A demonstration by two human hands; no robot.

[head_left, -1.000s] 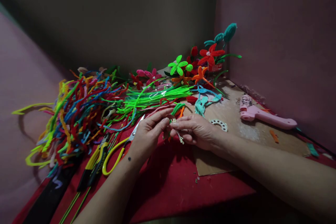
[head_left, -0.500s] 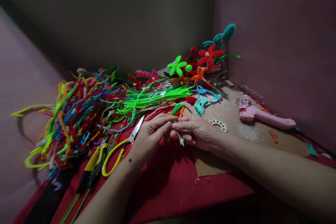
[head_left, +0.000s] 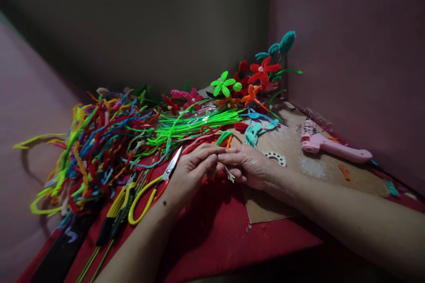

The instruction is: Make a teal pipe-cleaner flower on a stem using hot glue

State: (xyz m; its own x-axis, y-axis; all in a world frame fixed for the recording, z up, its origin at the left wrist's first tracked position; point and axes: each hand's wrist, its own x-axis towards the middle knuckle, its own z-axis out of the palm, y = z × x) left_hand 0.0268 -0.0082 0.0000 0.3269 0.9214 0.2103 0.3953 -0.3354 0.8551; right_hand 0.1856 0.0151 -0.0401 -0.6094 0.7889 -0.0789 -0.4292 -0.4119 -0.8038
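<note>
My left hand (head_left: 195,169) and my right hand (head_left: 246,162) meet fingertip to fingertip above the front of the table, both closed in a pinch. From under my right fingers sticks a small bunch of thin white flower stamens (head_left: 230,175), its pale tips pointing down toward me. What my left fingertips grip is mostly hidden; they press against the same spot. Just left of my left hand lies a pair of scissors (head_left: 158,185) with yellow and red handles, blades pointing away. Behind my fingers some green and orange pipe cleaners (head_left: 224,139) show.
Yellow-black pliers (head_left: 118,208) lie at left beside a large heap of coloured pipe cleaners (head_left: 96,154). Green pipe cleaners (head_left: 199,123) and finished fuzzy flowers (head_left: 264,70) fill the back. At right, cardboard (head_left: 295,141) carries a pink glue gun-like tool (head_left: 335,145) and a white holed ring (head_left: 276,158).
Both hands keep nearly the same pinch. The stamen bunch has shifted very slightly, and the whole view has moved a little.
</note>
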